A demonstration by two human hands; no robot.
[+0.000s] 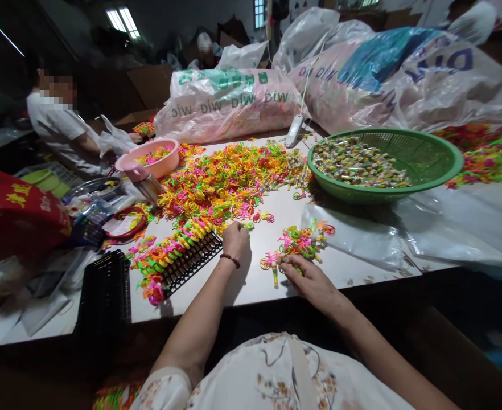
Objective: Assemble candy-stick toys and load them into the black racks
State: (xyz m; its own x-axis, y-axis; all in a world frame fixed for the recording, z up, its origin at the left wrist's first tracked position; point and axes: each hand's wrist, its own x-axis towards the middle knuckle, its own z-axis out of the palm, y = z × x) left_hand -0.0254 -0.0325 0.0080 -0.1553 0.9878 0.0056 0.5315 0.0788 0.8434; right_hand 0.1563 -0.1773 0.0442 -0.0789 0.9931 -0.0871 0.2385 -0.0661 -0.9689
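My left hand (235, 239), with a red bead bracelet at the wrist, is curled over the far end of a black slotted rack (191, 259), its fingers closed on a small green plastic piece at the edge of the big pile. The rack's slots hold a row of neon plastic toys (169, 250). My right hand (304, 273) rests on the white table (251, 285), fingers pinched on a piece from a small heap of assembled toys (300, 242). A large pile of neon plastic pieces (229, 176) spreads beyond both hands.
A green basket (439, 165) of wrapped candies sits at the right. A pink bowl (155, 156), a stack of black racks (106, 296), a red bag (16, 213) and large plastic sacks (234, 102) surround the table. Another person (58, 122) sits at the far left.
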